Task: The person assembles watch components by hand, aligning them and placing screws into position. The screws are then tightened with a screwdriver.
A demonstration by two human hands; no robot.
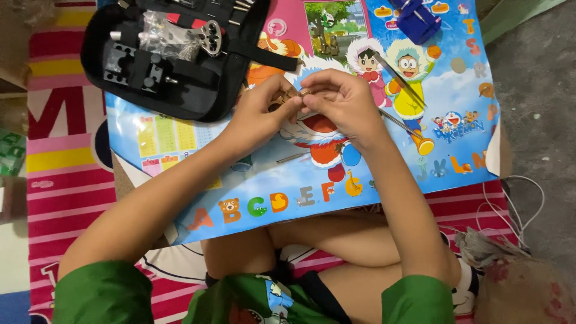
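I am looking straight down at my two hands, which meet a little above the centre of the frame. Between them sits a small brownish metal piece, pinched from both sides. My left hand closes on it from the left with thumb and fingertips. My right hand curls over it from the right with the fingers folded down. Most of the piece is hidden under the fingers, so I cannot tell what kind of part it is. What shows runs roughly left to right, along the line from one hand to the other. Both hands touch it, so neither is nearer.

A thin metal tool slants from just under my right hand toward the right of the frame and ends in a small orange knob. I cannot tell whether the right hand grips it or it merely lies beneath.

All this happens over a colourful cartoon alphabet mat spread on the floor. A pair of tweezers lies on the mat to the upper right of my hands. A slim pin-like tool lies just below them. An open black tool case sits in the upper left, and a blue tool lies at the top edge.
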